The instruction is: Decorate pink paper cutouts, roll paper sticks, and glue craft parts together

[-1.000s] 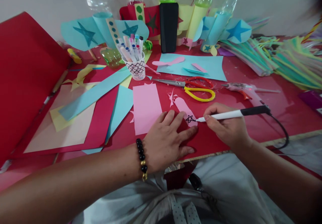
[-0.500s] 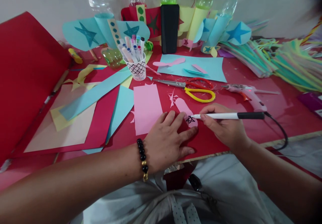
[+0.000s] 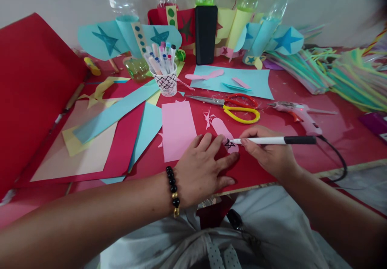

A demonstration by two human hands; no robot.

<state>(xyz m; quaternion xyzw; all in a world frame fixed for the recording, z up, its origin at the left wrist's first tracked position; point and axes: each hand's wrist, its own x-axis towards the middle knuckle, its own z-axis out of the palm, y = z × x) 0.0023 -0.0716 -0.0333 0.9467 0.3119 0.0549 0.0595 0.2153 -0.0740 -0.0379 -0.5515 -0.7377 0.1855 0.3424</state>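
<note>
A rounded strip of pink paper [image 3: 219, 127] lies on the red table, with a black star outline [image 3: 229, 144] drawn at its near end. My left hand [image 3: 204, 166] rests flat with fingers spread, its fingertips pressing the strip's edge. Pinched in my right hand [image 3: 269, 152] is a white marker pen [image 3: 263, 140] with a black back end; its tip touches the paper at the star. Left of the strip lies a pink paper rectangle [image 3: 179, 130], close to my left fingers. Pink paper scraps [image 3: 208, 118] sit just beyond the strip.
Scissors [image 3: 232, 105] lie beyond my hands. A pink glue gun [image 3: 302, 115] with a cable is at the right. A cup of markers [image 3: 167, 84] stands before a black phone [image 3: 206, 35] and paper-wrapped bottles [image 3: 128, 27]. Coloured sheets [image 3: 81, 148] overlap at left.
The marker tip has moved slightly over the star, and its lines look thicker and darker. My left hand stays in place; the whole view has shifted a little.
</note>
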